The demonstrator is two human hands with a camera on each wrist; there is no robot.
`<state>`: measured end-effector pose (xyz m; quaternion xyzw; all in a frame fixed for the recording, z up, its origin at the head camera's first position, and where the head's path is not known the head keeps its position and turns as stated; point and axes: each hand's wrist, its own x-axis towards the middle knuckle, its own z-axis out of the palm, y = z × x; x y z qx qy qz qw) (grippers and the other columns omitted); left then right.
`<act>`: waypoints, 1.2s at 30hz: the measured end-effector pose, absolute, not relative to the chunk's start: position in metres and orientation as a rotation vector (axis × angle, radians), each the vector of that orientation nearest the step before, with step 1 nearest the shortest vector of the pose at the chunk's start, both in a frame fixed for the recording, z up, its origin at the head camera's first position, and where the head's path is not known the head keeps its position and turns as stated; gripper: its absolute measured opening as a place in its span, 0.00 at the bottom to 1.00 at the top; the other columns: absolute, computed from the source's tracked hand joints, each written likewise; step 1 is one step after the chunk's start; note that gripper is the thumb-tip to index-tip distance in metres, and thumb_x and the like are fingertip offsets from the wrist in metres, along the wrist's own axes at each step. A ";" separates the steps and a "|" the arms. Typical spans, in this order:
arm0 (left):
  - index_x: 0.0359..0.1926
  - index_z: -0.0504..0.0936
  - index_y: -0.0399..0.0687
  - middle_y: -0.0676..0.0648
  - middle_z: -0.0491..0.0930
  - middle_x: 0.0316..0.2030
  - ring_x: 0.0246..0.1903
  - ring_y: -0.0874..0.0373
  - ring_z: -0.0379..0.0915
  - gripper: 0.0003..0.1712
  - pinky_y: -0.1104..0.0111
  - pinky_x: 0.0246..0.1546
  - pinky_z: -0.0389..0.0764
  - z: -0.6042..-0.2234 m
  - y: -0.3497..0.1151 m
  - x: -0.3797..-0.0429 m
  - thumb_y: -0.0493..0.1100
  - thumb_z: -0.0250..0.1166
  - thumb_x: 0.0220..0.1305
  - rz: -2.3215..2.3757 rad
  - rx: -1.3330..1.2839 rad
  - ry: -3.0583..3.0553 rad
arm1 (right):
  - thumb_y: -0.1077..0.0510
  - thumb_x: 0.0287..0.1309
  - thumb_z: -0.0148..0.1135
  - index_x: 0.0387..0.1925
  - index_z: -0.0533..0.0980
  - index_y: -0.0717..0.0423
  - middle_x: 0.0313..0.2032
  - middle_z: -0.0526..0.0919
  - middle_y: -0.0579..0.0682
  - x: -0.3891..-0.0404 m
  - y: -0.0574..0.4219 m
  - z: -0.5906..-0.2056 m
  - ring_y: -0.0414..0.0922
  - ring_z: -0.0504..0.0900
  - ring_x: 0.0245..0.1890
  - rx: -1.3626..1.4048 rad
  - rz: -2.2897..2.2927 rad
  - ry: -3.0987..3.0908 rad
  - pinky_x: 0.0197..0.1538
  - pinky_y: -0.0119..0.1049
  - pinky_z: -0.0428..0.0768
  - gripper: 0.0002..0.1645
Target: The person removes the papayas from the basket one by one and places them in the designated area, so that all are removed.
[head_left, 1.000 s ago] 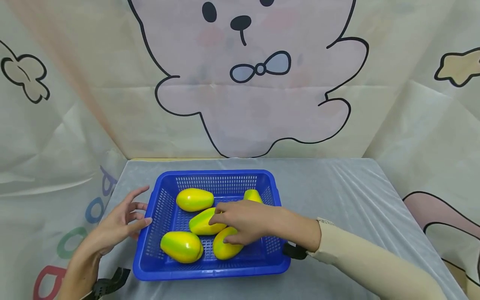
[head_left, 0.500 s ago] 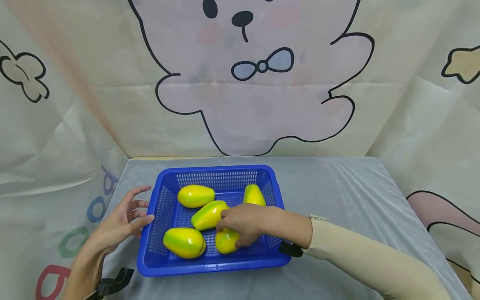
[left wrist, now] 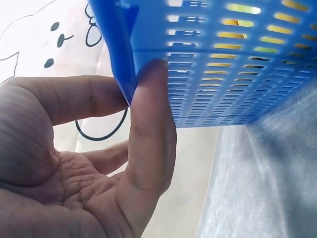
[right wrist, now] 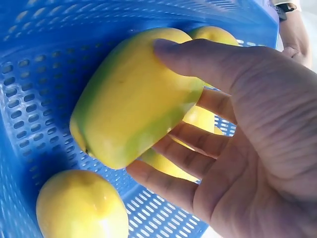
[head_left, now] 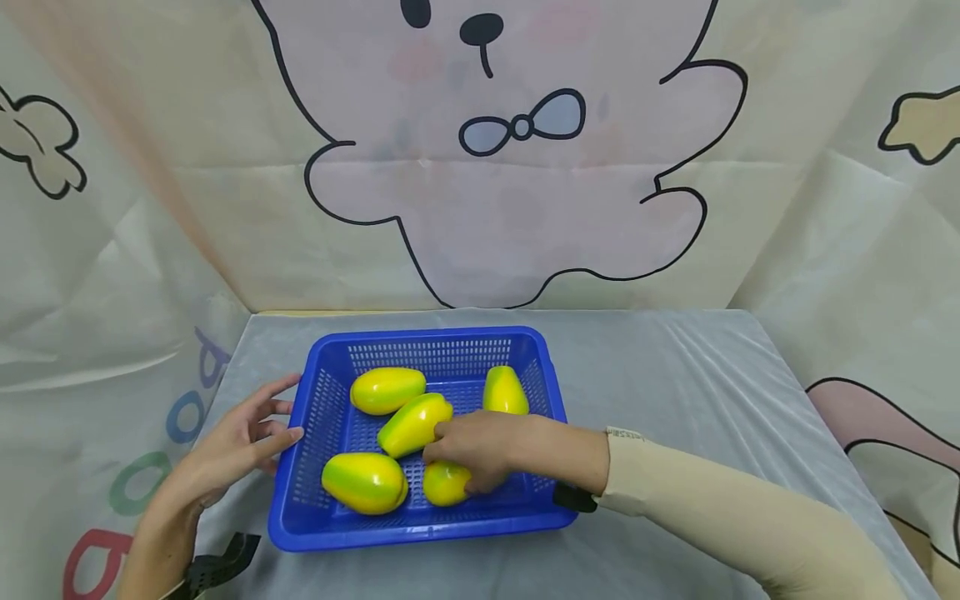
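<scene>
A blue plastic basket [head_left: 420, 537] with slotted walls holds several yellow-green papayas. My left hand [head_left: 240, 437] pinches the basket's left rim [left wrist: 115, 49] between thumb and fingers, as the left wrist view shows. Inside the basket, at the near right, my right hand [head_left: 480, 447] grips a papaya [right wrist: 131, 99], with the thumb on one side and curled fingers on the other. From the head view that hand covers part of this fruit. Just beyond it lies a middle papaya [head_left: 415, 425], close to the right fingers.
Another papaya [head_left: 387, 391] lies at the back left of the basket, one [head_left: 506, 390] at the back right and one [head_left: 365, 483] at the near left. A grey cloth covers the table [head_left: 637, 375]. Printed fabric [head_left: 517, 233] hangs behind and at both sides.
My right hand has settled lower, its fingers and thumb closing round the near-right papaya, which has turned slightly. The left hand stays at the basket rim. The head view has shifted slightly.
</scene>
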<state>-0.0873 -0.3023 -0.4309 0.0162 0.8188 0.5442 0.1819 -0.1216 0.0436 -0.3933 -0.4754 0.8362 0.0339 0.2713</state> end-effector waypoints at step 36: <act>0.84 0.48 0.46 0.28 0.70 0.65 0.39 0.55 0.85 0.52 0.59 0.36 0.92 -0.433 -0.301 -0.086 0.46 0.69 0.71 1.492 -0.014 2.347 | 0.50 0.55 0.82 0.68 0.74 0.37 0.59 0.80 0.40 -0.118 0.048 -0.391 0.37 0.79 0.51 -1.312 0.066 2.252 0.65 0.34 0.81 0.40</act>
